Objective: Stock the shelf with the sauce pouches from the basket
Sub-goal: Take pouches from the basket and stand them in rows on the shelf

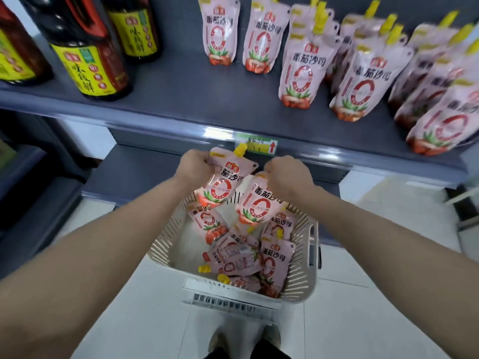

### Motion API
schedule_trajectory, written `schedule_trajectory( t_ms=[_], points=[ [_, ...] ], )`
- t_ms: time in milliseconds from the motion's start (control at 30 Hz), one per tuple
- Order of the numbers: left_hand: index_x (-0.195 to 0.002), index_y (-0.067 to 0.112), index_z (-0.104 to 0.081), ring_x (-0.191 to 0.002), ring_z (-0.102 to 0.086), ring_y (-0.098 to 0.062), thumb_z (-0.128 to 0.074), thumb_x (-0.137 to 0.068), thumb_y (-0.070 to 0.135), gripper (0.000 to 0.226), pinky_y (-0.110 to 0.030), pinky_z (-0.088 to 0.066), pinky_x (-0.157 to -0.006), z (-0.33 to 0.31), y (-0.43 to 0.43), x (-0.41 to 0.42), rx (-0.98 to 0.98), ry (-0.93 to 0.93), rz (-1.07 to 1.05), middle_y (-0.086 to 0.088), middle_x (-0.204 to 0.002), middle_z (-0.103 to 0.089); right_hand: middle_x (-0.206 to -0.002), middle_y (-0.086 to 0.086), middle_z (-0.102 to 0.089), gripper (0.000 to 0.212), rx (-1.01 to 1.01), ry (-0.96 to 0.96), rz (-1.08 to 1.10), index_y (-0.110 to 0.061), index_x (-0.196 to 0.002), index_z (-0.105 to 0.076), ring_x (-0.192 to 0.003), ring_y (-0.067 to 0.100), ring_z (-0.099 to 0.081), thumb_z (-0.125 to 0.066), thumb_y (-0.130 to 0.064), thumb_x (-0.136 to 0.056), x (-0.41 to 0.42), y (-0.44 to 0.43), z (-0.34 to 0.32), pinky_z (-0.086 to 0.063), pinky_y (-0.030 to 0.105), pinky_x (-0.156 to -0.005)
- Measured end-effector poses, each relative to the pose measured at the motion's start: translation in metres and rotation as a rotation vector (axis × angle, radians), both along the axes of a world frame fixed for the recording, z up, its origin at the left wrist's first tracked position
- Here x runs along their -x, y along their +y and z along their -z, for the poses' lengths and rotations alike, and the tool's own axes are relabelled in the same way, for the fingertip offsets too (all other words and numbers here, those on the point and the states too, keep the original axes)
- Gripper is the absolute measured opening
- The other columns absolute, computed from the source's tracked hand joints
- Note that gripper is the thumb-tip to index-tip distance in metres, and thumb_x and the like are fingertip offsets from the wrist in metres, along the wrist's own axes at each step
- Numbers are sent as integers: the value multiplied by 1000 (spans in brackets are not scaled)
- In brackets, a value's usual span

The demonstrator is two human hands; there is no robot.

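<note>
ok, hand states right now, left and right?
Left hand: closed on a pink yellow-capped sauce pouch, above the basket.
Right hand: closed on another pink sauce pouch, top corner.

Bottles left on shelf, pouches right; basket below, holding pouches.

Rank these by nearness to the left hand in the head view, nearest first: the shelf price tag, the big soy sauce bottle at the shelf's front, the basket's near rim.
From the left hand:
1. Price tag, just up and right on the shelf edge.
2. Soy sauce bottle, up and left on the shelf.
3. Basket's near rim, below, toward the feet.
</note>
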State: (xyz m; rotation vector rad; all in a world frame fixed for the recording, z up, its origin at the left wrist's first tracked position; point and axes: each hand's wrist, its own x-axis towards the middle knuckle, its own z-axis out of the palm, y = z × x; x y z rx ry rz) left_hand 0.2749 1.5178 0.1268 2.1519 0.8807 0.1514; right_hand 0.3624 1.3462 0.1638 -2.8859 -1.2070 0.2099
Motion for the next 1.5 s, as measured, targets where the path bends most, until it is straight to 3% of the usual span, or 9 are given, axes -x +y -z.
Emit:
schedule_trajectory(
  t_ms=[67,167,267,367,467,567,733,900,1500],
  points=[
    [-91,-3,-70,-72,-57,-20,-62,-83,6,14,-33,-50,-70,-35,-6,-3,-16,-84,21,-11,-82,-65,-102,17,-67,25,0,-95,-28,-6,-101,-68,-97,36,-63,-46,-6,-88,0,-8,-38,-45,34,-70],
    [-88,-3,-70,-73,-57,-17,-60,-82,3,13,-37,-55,-77,-87,-18,-11,-11,-215,46,-10,-80,-64,-83,14,-63,18,9,-235,-58,-6,-81,-63,-96,34,-63,-46,-1,-86,-5,-24,-95,-36,33,-67],
    [-83,3,-69,-63,-61,-8,-60,-84,0,9,-27,-58,-65,-135,-36,-22,97,-374,91,-7,-77,-66,-92,14,-67,28,-2,-406,-28,-8,-99,-69,-88,31,-59,-45,1,-86,-16,-44,-149,-39,31,-69],
    [-100,2,-69,-84,-66,-19,-61,-85,0,17,-31,-55,-74,-172,-57,-33,271,-494,101,-8,-94,-67,-103,20,-65,29,-41,-526,38,-7,-109,-67,-102,36,-57,-45,-4,-90,-32,-63,-192,-39,33,-73],
    [-103,1,-67,-87,-65,-19,-60,-86,2,19,-25,-55,-67,-193,-75,-47,326,-531,112,-5,-96,-66,-92,18,-58,28,-34,-600,99,-10,-114,-67,-108,34,-53,-46,-10,-95,-52,-77,-216,-34,32,-73],
    [-101,2,-68,-88,-67,-23,-60,-86,2,16,-30,-56,-71,-204,-86,-61,321,-556,112,-6,-95,-67,-100,18,-62,24,20,-631,115,-11,-107,-70,-106,33,-52,-50,-12,-94,-73,-86,-223,-31,32,-72],
    [-102,2,-67,-84,-64,-19,-59,-87,1,17,-24,-55,-67,-208,-96,-78,330,-569,92,-6,-95,-66,-65,5,-37,23,74,-623,136,-13,-108,-69,-104,31,-51,-51,-11,-95,-100,-97,-218,-35,31,-74],
    [-101,3,-67,-87,-64,-22,-59,-87,1,16,-27,-55,-69,-201,-94,-92,347,-551,64,-7,-98,-67,-102,16,-65,28,112,-584,86,-9,-108,-68,-108,32,-49,-52,0,-87,-123,-97,-203,-31,31,-72],
    [-104,-2,-66,-90,-64,-23,-59,-87,-1,19,-30,-55,-73,-167,-85,-141,347,-491,-41,-17,-112,-68,-109,14,-61,33,184,-485,-2,-12,-116,-64,-107,28,-51,-55,-1,-87,-167,-89,-172,-44,34,-79]
  ],
)
